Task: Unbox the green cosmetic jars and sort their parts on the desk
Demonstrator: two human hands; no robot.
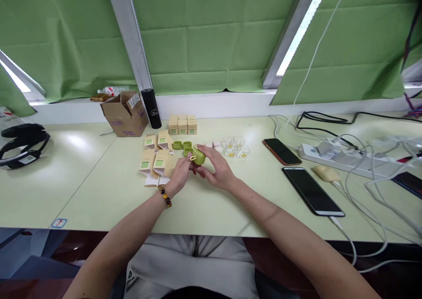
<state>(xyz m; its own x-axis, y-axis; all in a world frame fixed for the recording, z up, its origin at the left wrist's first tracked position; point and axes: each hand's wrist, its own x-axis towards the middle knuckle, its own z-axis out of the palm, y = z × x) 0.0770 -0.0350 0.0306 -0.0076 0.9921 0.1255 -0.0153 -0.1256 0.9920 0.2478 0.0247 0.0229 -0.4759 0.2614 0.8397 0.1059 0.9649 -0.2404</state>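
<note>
Both my hands meet over the table around a small rounded green object with a cream loop (199,157); its exact kind is unclear. My left hand (180,174) grips it at the loop side, thumb beside the loop. My right hand (217,167) curls round its other side, with fingers on top and below. Just behind it stand several small square green cups (178,145). To the right are several clear plastic cups (228,142) with yellow marks. Several opened kraft paper boxes (159,163) with green labels lie left of my hands.
Closed small kraft boxes (182,125) stand at the back, near a black tumbler (151,109) and a cardboard carton (127,118). Two phones (311,191), a white power strip (343,160) and tangled cables occupy the right. A black headset (23,147) lies far left.
</note>
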